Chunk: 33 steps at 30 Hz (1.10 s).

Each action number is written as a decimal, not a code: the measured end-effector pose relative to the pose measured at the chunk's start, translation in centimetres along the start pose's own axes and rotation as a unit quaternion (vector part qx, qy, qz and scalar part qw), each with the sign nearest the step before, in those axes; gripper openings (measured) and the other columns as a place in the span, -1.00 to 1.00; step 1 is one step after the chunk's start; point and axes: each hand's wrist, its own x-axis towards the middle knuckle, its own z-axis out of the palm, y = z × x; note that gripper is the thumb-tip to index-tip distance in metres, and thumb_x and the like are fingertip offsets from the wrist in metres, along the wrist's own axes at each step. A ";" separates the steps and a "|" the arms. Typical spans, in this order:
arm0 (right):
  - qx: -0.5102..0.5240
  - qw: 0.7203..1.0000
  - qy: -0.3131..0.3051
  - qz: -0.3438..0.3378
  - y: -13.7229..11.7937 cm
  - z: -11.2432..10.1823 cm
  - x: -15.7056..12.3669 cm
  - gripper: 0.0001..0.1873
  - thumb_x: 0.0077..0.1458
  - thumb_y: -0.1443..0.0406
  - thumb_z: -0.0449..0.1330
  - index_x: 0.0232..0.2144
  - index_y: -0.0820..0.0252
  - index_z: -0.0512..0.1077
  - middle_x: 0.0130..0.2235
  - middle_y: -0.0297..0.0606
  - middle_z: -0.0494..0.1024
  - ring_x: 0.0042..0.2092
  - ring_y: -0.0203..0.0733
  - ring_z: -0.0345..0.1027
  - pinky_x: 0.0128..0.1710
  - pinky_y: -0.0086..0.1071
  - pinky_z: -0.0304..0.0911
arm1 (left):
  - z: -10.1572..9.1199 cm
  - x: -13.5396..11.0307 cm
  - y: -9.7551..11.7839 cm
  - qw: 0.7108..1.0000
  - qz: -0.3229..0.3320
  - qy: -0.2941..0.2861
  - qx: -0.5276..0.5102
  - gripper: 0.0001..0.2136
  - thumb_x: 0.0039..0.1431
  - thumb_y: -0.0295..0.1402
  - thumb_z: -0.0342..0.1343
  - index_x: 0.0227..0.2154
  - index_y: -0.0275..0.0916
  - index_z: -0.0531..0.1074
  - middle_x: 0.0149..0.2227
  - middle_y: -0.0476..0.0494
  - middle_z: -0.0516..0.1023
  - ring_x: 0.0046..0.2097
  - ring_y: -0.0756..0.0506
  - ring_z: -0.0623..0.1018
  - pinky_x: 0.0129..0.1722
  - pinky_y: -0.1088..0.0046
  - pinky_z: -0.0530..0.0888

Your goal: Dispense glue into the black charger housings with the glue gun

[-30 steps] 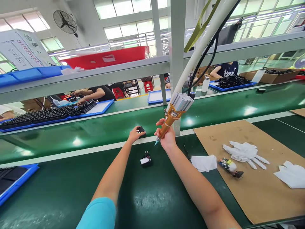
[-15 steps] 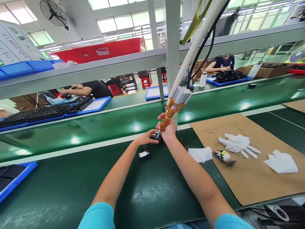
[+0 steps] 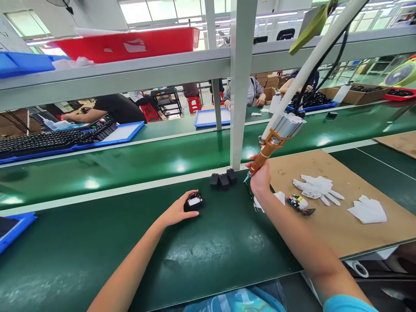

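Observation:
My left hand (image 3: 178, 209) rests on the green bench, its fingers curled round a small open black adapter case (image 3: 194, 201) with white parts inside. My right hand (image 3: 260, 178) grips an orange-handled hanging tool (image 3: 271, 145) with a grey ribbed body, a white hose and black cables running up to the right. The tool's tip points down-left, near the metal post (image 3: 239, 86). Three closed black adapter cases (image 3: 222, 179) sit in a row at the bench's back edge, between my hands.
A brown cardboard sheet (image 3: 341, 216) on the right carries white gloves (image 3: 316, 187), a folded cloth (image 3: 368, 209) and a small circuit board (image 3: 299, 203). Beyond the green conveyor (image 3: 130, 162), other people work at blue trays of keyboards (image 3: 48, 141). A blue tray corner (image 3: 13, 225) lies left.
My left hand left the case at the back edge and came down to the open case. My right hand swung the tool to the right. The camera tilted down and right.

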 end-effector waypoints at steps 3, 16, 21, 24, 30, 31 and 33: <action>-0.015 1.000 0.009 0.004 0.0 -1.5 0.4 -0.70 0.05 0.10 0.05 -0.28 0.20 0.36 -0.25 -0.36 0.48 -0.35 -0.42 0.44 -0.33 -0.51 0.26 | 1.2 0.0 0.0 0.997 -0.034 0.045 0.051 -0.44 0.12 -0.10 0.13 0.14 -0.20 0.19 0.09 -0.23 0.40 0.07 -0.21 0.44 0.10 0.15 0.35; -0.470 0.878 -0.069 0.065 -0.5 -7.3 1.8 -0.45 -0.09 -0.04 0.21 -0.16 0.18 0.27 -0.29 -0.29 0.42 -0.38 -0.33 0.34 -0.43 -0.45 0.24 | 3.3 -1.9 0.8 0.917 0.161 0.294 0.218 -0.62 0.17 -0.26 0.15 0.03 -0.21 0.31 -0.07 -0.15 0.55 -0.11 -0.09 0.57 -0.16 0.43 0.50; -0.745 0.589 -0.302 0.079 -1.0 -7.1 0.5 -0.52 0.02 -0.11 0.08 -0.47 0.21 0.33 -0.48 -0.28 0.41 -0.44 -0.26 0.27 -0.49 -0.42 0.02 | 3.1 -2.4 1.9 0.906 0.193 0.311 0.212 -0.61 0.12 -0.35 0.19 0.02 -0.19 0.33 -0.12 -0.10 0.57 -0.18 -0.04 0.56 -0.20 0.47 0.50; -0.811 0.489 -0.317 0.047 -0.1 -6.5 -0.8 -0.62 0.10 -0.01 0.05 -0.43 0.19 0.34 -0.33 -0.22 0.49 -0.32 -0.17 0.34 -0.45 -0.40 -0.01 | 3.1 -2.4 2.4 0.907 0.196 0.310 0.207 -0.61 0.11 -0.38 0.19 0.02 -0.17 0.33 -0.14 -0.07 0.57 -0.20 -0.03 0.55 -0.21 0.48 0.49; -0.747 0.539 -0.380 0.079 -1.4 -5.7 -1.2 -0.71 0.17 0.09 0.01 -0.39 0.17 0.34 -0.32 -0.26 0.52 -0.34 -0.24 0.36 -0.41 -0.41 0.11 | 3.3 -2.5 3.1 0.905 0.194 0.314 0.209 -0.64 0.10 -0.37 0.18 -0.01 -0.21 0.36 -0.20 -0.09 0.59 -0.26 -0.02 0.54 -0.27 0.50 0.48; -0.691 0.593 -0.402 0.095 -2.1 -5.5 -1.4 -0.69 0.18 0.06 0.01 -0.37 0.17 0.32 -0.32 -0.27 0.53 -0.38 -0.28 0.35 -0.40 -0.41 0.16 | 3.4 -2.5 3.2 0.906 0.191 0.315 0.207 -0.65 0.11 -0.35 0.18 -0.02 -0.22 0.37 -0.23 -0.09 0.59 -0.28 -0.02 0.54 -0.30 0.50 0.48; -0.538 0.716 -0.424 0.134 -3.2 -4.9 -2.1 -0.67 0.19 0.01 0.01 -0.32 0.16 0.23 -0.30 -0.26 0.55 -0.46 -0.34 0.34 -0.42 -0.42 0.24 | 3.6 -2.6 3.4 0.912 0.183 0.310 0.199 -0.66 0.11 -0.33 0.18 -0.03 -0.23 0.39 -0.28 -0.09 0.59 -0.33 -0.01 0.54 -0.35 0.51 0.48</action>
